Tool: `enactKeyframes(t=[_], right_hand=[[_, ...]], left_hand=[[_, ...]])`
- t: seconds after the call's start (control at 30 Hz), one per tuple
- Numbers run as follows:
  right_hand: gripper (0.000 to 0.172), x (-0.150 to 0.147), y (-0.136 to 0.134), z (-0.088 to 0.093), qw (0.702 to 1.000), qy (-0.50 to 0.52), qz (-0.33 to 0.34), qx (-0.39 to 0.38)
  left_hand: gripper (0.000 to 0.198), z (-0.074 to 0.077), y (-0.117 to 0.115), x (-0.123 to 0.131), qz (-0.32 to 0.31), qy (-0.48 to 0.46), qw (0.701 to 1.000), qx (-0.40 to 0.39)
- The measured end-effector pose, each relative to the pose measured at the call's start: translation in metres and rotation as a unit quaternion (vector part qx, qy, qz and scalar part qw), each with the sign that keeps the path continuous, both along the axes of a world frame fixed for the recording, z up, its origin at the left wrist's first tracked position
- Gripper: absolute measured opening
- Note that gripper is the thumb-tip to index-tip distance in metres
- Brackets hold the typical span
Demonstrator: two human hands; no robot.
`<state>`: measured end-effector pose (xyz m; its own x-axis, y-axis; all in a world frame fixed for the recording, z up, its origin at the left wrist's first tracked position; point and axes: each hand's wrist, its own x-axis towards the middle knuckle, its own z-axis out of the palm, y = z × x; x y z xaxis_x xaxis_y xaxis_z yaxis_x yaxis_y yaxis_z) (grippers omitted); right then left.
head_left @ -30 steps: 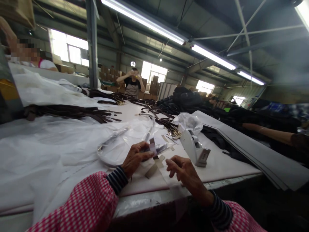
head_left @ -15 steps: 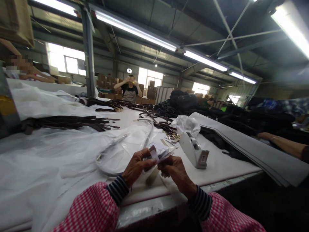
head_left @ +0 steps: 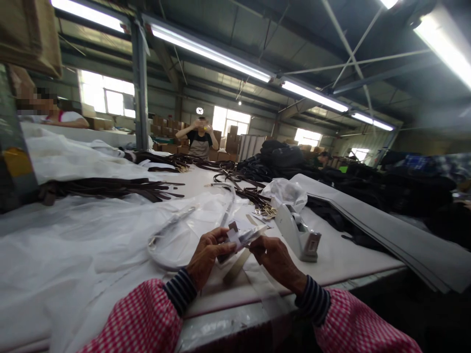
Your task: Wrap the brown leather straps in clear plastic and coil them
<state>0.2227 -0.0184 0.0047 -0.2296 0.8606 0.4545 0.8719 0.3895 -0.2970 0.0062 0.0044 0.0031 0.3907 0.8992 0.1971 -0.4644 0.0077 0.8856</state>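
Observation:
In front of me, my left hand [head_left: 211, 255] pinches a small clear plastic-wrapped packet [head_left: 245, 238] with a dark piece inside and a white and brown tag on it. Close beside the packet's right side, my right hand [head_left: 274, 257] has its fingers closed; what is in them, if anything, is hidden. Below the hands a pale beige strip [head_left: 235, 268] slants over the table. A strap in a clear plastic sleeve [head_left: 167, 230] curves across the table beyond my left hand. A grey tape dispenser [head_left: 298, 235] stands to the right of my right hand.
White plastic sheeting [head_left: 73, 245] covers the table's left side. Dark straps [head_left: 110, 189] lie in bundles, some with gold buckles [head_left: 265, 211]. A crumpled clear bag [head_left: 285, 193] and long grey sheets [head_left: 368, 223] lie rightward. A person [head_left: 198, 139] stands across the table; another person [head_left: 69, 117] is at left.
My right hand has moved slightly right, away from my left hand, and more of the beige strip shows. At far right, another person's arm has left view.

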Motion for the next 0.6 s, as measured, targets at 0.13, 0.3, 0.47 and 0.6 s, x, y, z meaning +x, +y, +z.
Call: enactKeyframes(t=[0.13, 0.3, 0.47, 0.6], right_hand=[[0.023, 0.037, 0.008, 0.011, 0.992, -0.111, -0.068, 0.000], [0.015, 0.079, 0.023, 0.026, 0.978, -0.156, -0.139, -0.001], [0.030, 0.033, 0.005, 0.039, 0.997, -0.061, 0.017, 0.046], [0.022, -0.013, -0.010, 0.046, 0.986, 0.037, 0.163, -0.016]], left_hand=[[0.032, 0.008, 0.004, -0.010, 0.053, 0.000, 0.998, 0.016], [0.019, 0.009, 0.005, -0.016, 0.154, 0.176, 0.961, 0.148], [0.019, 0.000, -0.001, -0.008, 0.182, 0.350, 0.875, 0.282], [0.013, -0.003, -0.003, -0.004, 0.150, 0.398, 0.842, 0.332]])
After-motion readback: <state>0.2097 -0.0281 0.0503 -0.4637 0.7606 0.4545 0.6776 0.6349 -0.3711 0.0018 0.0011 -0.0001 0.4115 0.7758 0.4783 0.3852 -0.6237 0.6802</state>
